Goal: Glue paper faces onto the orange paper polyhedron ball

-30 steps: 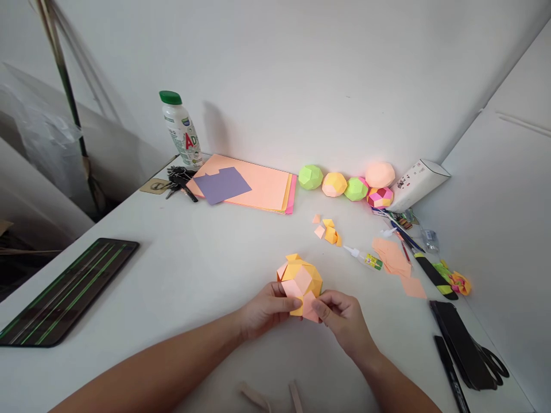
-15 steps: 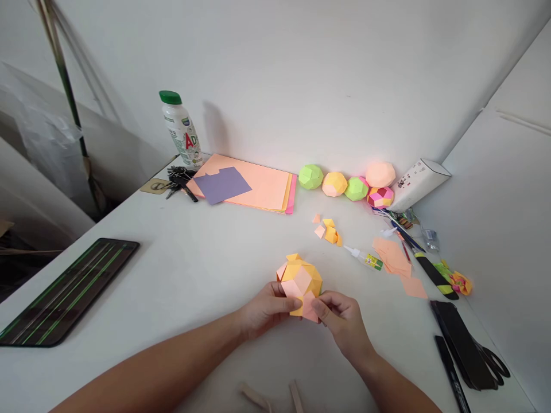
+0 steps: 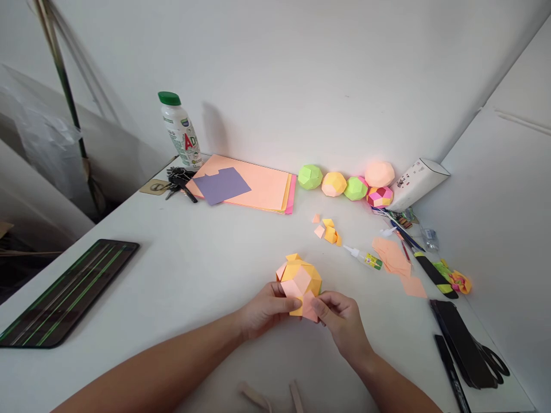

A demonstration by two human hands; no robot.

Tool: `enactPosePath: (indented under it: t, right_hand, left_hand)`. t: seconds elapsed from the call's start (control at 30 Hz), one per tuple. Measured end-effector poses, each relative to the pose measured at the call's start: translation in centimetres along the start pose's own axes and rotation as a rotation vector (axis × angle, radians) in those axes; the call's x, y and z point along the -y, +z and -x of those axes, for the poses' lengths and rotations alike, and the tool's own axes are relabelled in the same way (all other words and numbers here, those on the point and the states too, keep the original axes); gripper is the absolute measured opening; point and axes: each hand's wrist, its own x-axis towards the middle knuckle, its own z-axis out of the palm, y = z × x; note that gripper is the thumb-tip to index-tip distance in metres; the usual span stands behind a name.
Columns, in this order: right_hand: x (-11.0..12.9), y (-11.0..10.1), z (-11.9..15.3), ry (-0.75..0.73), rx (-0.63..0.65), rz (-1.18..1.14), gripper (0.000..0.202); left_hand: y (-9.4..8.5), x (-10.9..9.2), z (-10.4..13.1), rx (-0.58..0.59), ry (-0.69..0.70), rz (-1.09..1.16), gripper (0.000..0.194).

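A faceted paper ball [image 3: 301, 280] in yellow-orange and peach is between my two hands, above the white table. My left hand [image 3: 271, 307] grips its left side, the thumb lying on a yellow-orange facet and the other fingers mostly hidden behind. On the lower right, my right hand [image 3: 340, 315] pinches a peach facet between thumb and fingers. Beyond the ball lie small yellow-orange and peach paper pieces [image 3: 330, 234] and a glue bottle [image 3: 365, 258] with a white nozzle.
Finished-looking paper balls [image 3: 334, 183] line the wall beside a white box [image 3: 419, 183]. Peach sheets [image 3: 258, 186], keys [image 3: 178, 180] and a bottle [image 3: 181, 132] are at the back left. A dark tablet-like slab [image 3: 71, 292] lies left; peach squares [image 3: 392, 256], a cutter [image 3: 434, 275] and scissors [image 3: 491, 358] right.
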Motion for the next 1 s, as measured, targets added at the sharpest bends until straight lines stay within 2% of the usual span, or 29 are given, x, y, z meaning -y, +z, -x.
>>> enactPosePath:
  t: [0.17,0.3,0.57,0.73,1.0]
  right_hand:
    - [0.06,0.04,-0.07,0.01,-0.024,0.003,0.033]
    - [-0.08,0.01,-0.25,0.01,-0.028,-0.004,0.032]
    - [-0.14,0.29,-0.06,0.006,0.091,-0.115,0.025]
    - [-0.1,0.42,-0.26,0.01,0.109,-0.16,0.026]
    - [-0.69,0.55,-0.41,-0.021,0.089,-0.159,0.027]
  left_hand:
    - [0.21,-0.14,0.06,0.027,0.003,-0.016,0.021]
    - [0.15,0.0,0.03,0.003,0.0,-0.021,0.022]
    - [0.36,-0.06,-0.19,0.002,0.057,-0.086,0.015]
    - [0.39,-0.01,-0.32,0.003,0.117,-0.161,0.017]
    - [0.35,0.4,-0.16,-0.016,0.115,-0.21,0.022]
